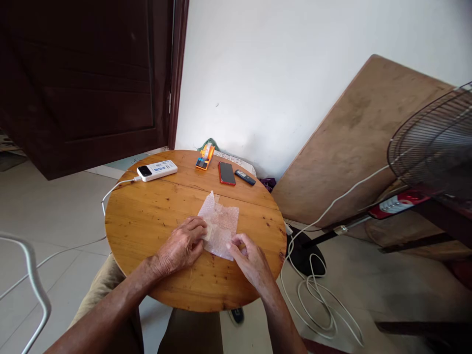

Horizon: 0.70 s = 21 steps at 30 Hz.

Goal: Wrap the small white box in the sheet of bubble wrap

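Note:
A piece of clear, pinkish bubble wrap [225,221] lies on the round wooden table [147,221], its upper left corner sticking up. My left hand [184,241] rests at the wrap's left edge, fingers curled and gripping it. A pale yellowish patch shows beside those fingertips; what it is I cannot make out. At the lower right corner of the wrap, my right hand [249,255] pinches the edge between thumb and forefinger.
Toward the back stand an orange tape dispenser [205,156], a red-edged phone [226,173] and a small dark device [245,177]. A white power bank [158,170] with a cable sits at left. A fan [435,142] and coiled white cable [313,295] are on the right.

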### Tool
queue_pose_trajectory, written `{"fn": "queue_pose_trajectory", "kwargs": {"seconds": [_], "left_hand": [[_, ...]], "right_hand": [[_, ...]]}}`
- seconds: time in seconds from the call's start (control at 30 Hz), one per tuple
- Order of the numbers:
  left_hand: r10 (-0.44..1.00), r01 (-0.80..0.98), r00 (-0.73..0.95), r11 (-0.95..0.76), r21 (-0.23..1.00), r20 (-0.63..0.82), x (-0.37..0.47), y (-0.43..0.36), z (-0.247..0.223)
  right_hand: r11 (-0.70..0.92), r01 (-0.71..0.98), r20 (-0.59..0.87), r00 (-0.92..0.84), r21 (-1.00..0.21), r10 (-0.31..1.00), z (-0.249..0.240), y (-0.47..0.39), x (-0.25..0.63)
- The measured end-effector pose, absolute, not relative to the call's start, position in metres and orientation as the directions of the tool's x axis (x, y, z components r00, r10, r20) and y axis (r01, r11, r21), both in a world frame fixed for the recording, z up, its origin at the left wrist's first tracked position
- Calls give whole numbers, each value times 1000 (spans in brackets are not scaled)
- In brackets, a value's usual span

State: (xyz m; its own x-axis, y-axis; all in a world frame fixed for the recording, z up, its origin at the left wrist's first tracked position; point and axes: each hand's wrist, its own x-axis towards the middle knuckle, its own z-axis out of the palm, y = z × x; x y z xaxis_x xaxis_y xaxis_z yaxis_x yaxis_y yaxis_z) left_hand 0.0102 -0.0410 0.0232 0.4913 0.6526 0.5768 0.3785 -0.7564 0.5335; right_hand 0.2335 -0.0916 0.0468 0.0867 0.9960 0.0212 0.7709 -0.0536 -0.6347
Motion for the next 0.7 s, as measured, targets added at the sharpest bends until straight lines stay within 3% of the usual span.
{"fn": "queue_pose_trajectory", "kwargs": {"seconds": [0.17, 0.43, 0.7], "left_hand": [[672, 415, 512, -739, 530, 536, 13, -40, 26], [740, 612, 431, -660, 435, 516, 26, -59, 21], [719, 524, 429, -691, 498, 546, 18, -61, 19]], "right_hand": [[-77, 764, 39, 132, -640, 991, 47, -103, 242], [-215, 539, -184, 112, -814, 976, 42, -107, 236], [-209, 389, -180, 110, -897, 977, 36, -91, 235]]}}
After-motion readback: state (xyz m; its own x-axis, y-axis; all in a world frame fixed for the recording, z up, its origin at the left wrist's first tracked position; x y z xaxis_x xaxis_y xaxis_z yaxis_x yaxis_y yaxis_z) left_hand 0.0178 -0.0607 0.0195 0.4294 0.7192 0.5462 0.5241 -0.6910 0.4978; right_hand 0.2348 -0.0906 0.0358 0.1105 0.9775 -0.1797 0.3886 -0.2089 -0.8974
